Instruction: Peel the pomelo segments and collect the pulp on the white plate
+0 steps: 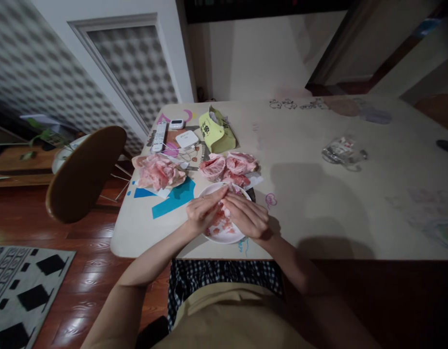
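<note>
Both hands are together over a white plate (229, 236) at the table's near edge. My left hand (203, 211) and my right hand (246, 215) have fingers closed in a pinch around a pink piece of pomelo flesh (224, 211) held above the plate. More peeled pink pieces (219, 225) lie in the plate. Behind the plate sit opened pomelo segments (229, 167). A heap of pink peel and membrane (158, 172) lies to the left.
On the beige table (318, 194) are a yellow-green tissue pack (216, 131), a white remote (159, 136), small white devices (186, 138), blue paper scraps (173, 198) and a crumpled clear wrapper (342, 151). A brown chair (84, 172) stands left; a patterned rug (20, 286) covers the wood floor.
</note>
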`<state>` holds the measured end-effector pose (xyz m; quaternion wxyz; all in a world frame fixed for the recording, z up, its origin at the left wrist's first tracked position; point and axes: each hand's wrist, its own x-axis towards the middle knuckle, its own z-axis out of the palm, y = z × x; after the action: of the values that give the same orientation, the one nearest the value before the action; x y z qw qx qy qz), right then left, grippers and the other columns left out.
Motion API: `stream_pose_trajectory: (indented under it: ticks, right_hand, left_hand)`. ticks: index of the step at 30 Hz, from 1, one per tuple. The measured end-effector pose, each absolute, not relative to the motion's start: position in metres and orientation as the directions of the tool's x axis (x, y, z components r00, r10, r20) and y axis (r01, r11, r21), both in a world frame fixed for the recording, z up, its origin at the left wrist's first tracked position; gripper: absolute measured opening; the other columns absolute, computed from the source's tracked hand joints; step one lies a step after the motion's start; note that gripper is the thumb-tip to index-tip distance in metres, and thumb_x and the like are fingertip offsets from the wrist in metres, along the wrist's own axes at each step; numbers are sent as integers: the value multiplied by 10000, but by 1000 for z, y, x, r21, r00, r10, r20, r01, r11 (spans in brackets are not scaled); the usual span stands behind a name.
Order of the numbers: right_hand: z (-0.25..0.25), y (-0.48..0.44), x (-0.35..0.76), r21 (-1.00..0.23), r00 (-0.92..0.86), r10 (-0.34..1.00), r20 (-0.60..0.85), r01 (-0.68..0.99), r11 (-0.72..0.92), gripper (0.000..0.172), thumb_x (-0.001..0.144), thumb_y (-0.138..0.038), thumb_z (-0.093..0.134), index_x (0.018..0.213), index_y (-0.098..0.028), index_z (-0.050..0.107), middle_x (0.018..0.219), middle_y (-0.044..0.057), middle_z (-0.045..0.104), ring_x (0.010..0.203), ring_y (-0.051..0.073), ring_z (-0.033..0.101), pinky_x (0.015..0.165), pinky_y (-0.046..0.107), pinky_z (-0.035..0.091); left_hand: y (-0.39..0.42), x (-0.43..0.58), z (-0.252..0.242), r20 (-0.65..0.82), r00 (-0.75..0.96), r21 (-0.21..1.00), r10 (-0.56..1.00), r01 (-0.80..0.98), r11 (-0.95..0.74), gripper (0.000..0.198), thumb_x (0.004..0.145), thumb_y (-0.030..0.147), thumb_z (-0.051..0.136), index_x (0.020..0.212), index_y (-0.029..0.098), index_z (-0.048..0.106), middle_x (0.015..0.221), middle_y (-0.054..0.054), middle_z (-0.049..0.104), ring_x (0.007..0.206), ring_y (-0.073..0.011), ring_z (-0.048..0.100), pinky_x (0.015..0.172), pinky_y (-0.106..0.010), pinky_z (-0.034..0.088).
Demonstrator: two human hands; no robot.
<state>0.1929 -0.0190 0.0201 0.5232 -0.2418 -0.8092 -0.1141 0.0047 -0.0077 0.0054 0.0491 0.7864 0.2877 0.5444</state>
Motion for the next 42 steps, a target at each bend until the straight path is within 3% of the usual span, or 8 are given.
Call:
stream_pose_trajectory:
  ticks: [5,10,15,23,30,35,42]
  right_hand:
    - [20,-19,197,-50,-323,253,912,524,850,491,966,-46,594,1454,-94,586,1223,129,781,1203,234,737,1037,343,653]
    - [19,-16,195,-106,-329,307,893,509,854,562,970,-61,608,1505,-222,546,1351,72,727,1228,232,720,1048,373,651]
    - [25,-18,190,-114,-364,293,884,441,890,480,956,-66,640,1421,-182,625,1299,91,752,1257,241,702,1055,373,642]
    - [26,-20,193,-67,-375,254,892,446,893,466,985,-70,591,1438,-178,612,1299,78,751,1211,217,731,1046,351,648]
    - [33,-20,199,-30,-433,258,864,466,884,422,1015,-81,556,1429,-141,612,1306,101,747,1263,216,701,1058,352,647]
    - [24,-16,200,-79,-356,271,894,470,879,559,956,-21,617,1503,-85,524,1343,154,715,1269,252,699,1068,375,645]
    - [24,-1,206,-162,-172,321,931,592,789,609,949,32,545,1494,-240,557,1290,46,747,1143,201,758,1001,314,661]
  left_hand:
    - [-6,5,6,865,228,347,448,374,-860,525,978,75,597,1483,218,582,1335,-111,726,1188,-195,753,950,-259,658]
    - [-5,4,7,880,205,314,428,425,-849,544,970,80,602,1489,239,577,1289,-99,756,1142,-189,775,932,-255,661]
    - [-8,2,7,855,199,309,479,547,-778,561,1001,139,553,1553,225,499,1197,-120,794,963,-164,820,753,-188,654]
    - [-6,5,1,919,181,234,351,468,-852,577,987,166,641,1548,168,502,1205,-151,788,1017,-183,811,859,-210,657]
    - [-10,2,8,857,235,303,458,489,-818,609,995,164,622,1579,213,456,1243,-134,775,941,-156,817,810,-189,656]
    - [-9,2,10,856,213,329,472,480,-813,608,979,124,624,1565,200,479,1248,-147,763,1028,-168,807,852,-204,653]
    - [-9,1,11,876,180,313,447,492,-813,591,981,116,620,1549,227,502,1209,-119,775,1031,-178,810,801,-207,664]
